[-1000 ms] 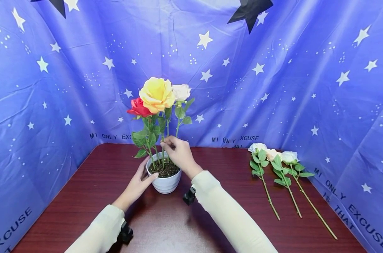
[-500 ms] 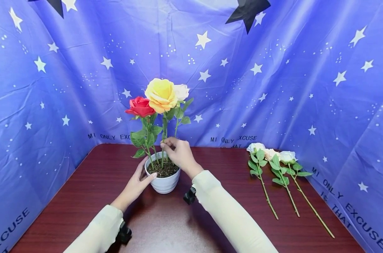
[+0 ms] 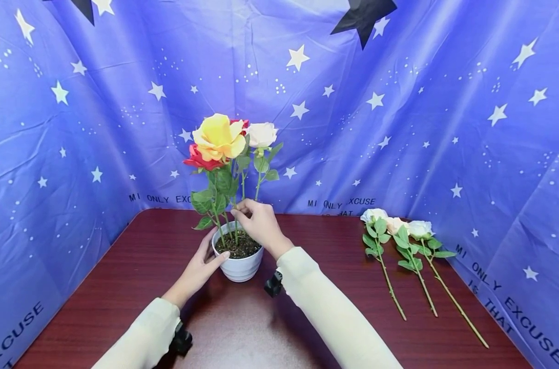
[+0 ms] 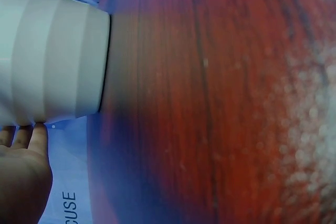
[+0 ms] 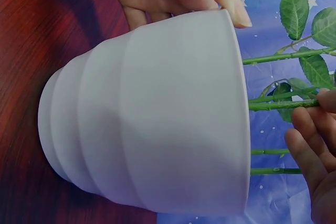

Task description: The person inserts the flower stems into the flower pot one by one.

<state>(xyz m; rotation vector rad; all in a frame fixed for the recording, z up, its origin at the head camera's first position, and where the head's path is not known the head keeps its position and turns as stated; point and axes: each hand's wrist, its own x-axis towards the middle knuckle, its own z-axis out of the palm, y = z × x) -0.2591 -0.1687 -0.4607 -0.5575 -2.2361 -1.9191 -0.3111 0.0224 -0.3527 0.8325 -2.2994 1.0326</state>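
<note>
A white ribbed flowerpot (image 3: 241,269) with dark soil (image 3: 242,250) stands upright on the table. My left hand (image 3: 198,269) holds its left side, thumb at the rim and fingers against the outer wall. The stem (image 5: 283,105) of a yellow rose (image 3: 218,137) is pinched between thumb and fingers of my right hand (image 3: 261,224), above the soil. A red rose (image 3: 201,158) is partly covered by the yellow bloom, and a bit of another red rose (image 3: 241,124) shows behind it. To the right stands a pale pink rose (image 3: 263,135) in the same pot.
Three pale roses lie on the right of the dark red wooden table (image 3: 136,277): a white one (image 3: 374,216), a peach one (image 3: 396,225) and another white one (image 3: 419,228). A blue star-printed cloth (image 3: 334,128) hangs behind and along both sides.
The yellow bloom swung right, then back left past its first position, uncovering a red rose behind. Both hands stay nearly in place; the right keeps its pinch on the stem.
</note>
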